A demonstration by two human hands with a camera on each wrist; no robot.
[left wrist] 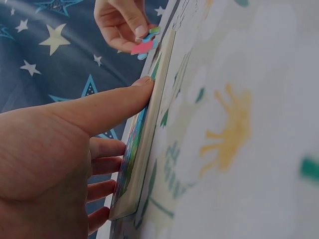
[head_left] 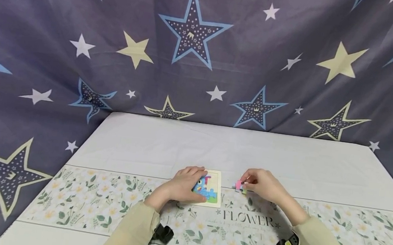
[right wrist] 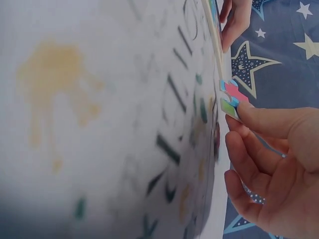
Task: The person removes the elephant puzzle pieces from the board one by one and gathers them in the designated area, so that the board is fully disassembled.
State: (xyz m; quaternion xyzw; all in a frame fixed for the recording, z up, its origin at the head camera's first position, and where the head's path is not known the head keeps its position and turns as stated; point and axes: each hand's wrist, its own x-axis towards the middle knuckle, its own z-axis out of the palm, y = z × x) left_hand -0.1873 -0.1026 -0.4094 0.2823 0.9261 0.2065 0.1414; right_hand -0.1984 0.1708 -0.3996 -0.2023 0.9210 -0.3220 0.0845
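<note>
A small jigsaw puzzle board (head_left: 220, 189) with a pale rim lies on the table, a colourful blue, red and green picture inside it and part of its tray bare. My left hand (head_left: 185, 184) rests over the board's left side, thumb on the picture near the front and the other fingers spread towards the back; it hides that part. To the right of the board, my right hand (head_left: 263, 184) pinches a puzzle piece (right wrist: 234, 93) between thumb and fingers. Pink, light blue and green show on the piece, which is held apart from the board.
A white table (head_left: 136, 144) carries a flowered runner strip (head_left: 102, 200) with the word FLOWER printed in front of the board. Behind and to the left hangs a dark cloth (head_left: 200, 83) with stars. Both wrists wear black cameras.
</note>
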